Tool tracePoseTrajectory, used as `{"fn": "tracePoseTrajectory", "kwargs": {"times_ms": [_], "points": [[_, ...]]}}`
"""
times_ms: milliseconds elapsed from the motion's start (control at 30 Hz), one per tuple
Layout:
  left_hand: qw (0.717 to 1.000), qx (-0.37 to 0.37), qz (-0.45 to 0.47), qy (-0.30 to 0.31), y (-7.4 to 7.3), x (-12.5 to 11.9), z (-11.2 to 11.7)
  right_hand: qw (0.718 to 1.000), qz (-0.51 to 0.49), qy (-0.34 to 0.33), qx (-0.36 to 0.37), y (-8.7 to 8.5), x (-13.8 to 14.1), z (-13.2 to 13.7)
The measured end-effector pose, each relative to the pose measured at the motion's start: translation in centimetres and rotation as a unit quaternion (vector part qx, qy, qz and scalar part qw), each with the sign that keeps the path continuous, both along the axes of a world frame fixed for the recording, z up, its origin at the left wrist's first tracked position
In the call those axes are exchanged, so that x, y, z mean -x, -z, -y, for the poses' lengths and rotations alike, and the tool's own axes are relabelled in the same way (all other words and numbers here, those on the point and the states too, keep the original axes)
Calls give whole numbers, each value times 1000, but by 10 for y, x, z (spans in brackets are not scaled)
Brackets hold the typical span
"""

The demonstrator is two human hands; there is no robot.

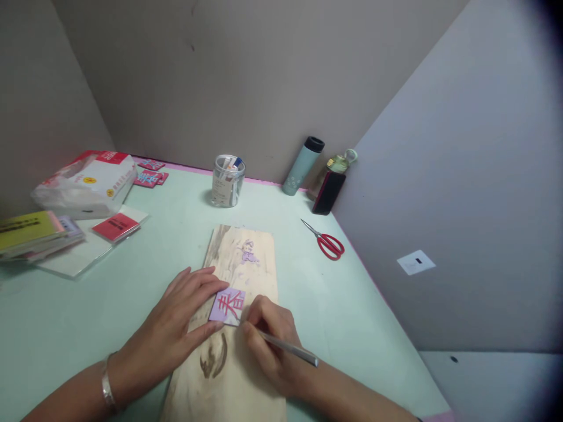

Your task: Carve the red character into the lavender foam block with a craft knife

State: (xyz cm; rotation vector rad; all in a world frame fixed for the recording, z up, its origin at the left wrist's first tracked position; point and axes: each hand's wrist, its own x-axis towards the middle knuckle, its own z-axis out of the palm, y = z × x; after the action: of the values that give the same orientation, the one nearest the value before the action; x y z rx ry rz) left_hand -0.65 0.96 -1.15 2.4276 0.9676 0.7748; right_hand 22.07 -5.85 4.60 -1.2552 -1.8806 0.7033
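Observation:
A small purple square tile (227, 306) with a red Chinese character lies on the wooden board (259, 281). My left hand (185, 310) holds it steady, the index finger at its upper edge and the thumb at its lower edge. In my right hand (270, 340), closed like a writing grip, is a slim silver craft knife (290, 350). The knife's tip is at the tile's lower right part, where a pale patch shows. Purple shavings (250, 257) lie on the board above the tile.
Red-handled scissors (329, 246) lie right of the board. At the back stand a glass jar (227, 181), a teal flask (303, 167), a bottle (338, 164) and a phone (329, 193). On the left are a plastic bag (88, 184), stacked pads (35, 234) and a red packet (116, 227).

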Motion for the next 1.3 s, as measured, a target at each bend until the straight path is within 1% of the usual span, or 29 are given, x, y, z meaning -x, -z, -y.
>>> {"fn": "tracePoseTrajectory", "kwargs": {"times_ms": [167,333,400,500,667,767,900,1100,1300], "points": [[1000,-12,1,-3,-4,-1,0,1000,-8,24,3,3,0,0],[999,-54,1,-1,-6,2,0,997,-22,68,32,3,1,0],[999,-53,8,-4,-6,2,0,995,-31,82,48,3,2,-1],[999,-39,5,1,-5,1,2,991,-56,102,60,6,4,-3],[998,-60,-4,17,-4,2,-2,980,-116,148,69,15,6,-8],[997,-67,-22,26,-1,5,-6,976,-135,152,74,16,6,-9],[997,-59,-35,31,2,7,-9,974,-135,160,85,13,6,-10],[997,-67,-22,18,6,4,-7,974,-132,165,86,15,7,-10],[997,-78,-13,7,4,2,-6,976,-117,167,80,15,7,-10]]}}
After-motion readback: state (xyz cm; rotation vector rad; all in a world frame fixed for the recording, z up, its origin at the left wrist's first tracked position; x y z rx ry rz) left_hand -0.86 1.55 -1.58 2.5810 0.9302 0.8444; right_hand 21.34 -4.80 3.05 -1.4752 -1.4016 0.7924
